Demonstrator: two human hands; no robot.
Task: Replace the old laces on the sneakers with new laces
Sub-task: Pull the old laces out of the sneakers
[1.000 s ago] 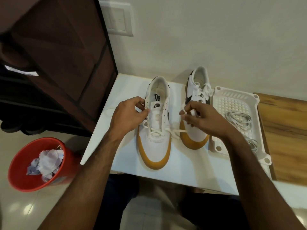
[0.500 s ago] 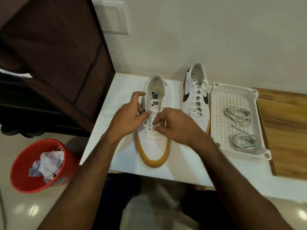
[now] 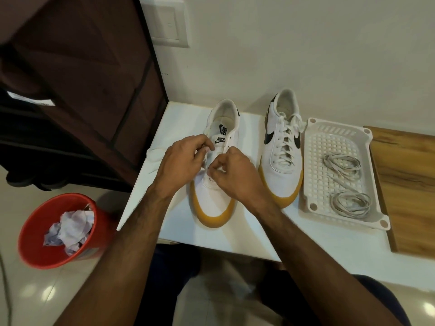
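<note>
Both hands work over the near sneaker (image 3: 217, 161), which serves as the reference throughout. The right hand (image 3: 235, 175) has come back from the sneaker's right side, where a second ago it drew a length of lace out sideways; it now sits over the lower eyelets, fingers curled and pinching the old lace (image 3: 206, 164). The left hand (image 3: 181, 162) remains at the sneaker's left edge, fingers curled and pinching the same lace near the tongue. Judgement: unlacing proceeds row by row; the upper eyelets appear empty, the lowest rows remain threaded.

The near sneaker is smooth white leather with a rounded tan rubber sole, its tongue bearing a printed black logo. The lace is thin, flat and limp.

Left of it and lower, on the glossy floor, a red bin (image 3: 58, 229) holds crumpled paper. Right of it stands the second sneaker (image 3: 281, 156), fully laced, black swoosh on both flanks. Further right, a white perforated plastic tray (image 3: 339, 128) holds two coiled bundles of new laces (image 3: 342, 164), greyish-white. Beyond the tray lies a wood-grain board (image 3: 409, 184). Behind the sneaker, a plain wall.
</note>
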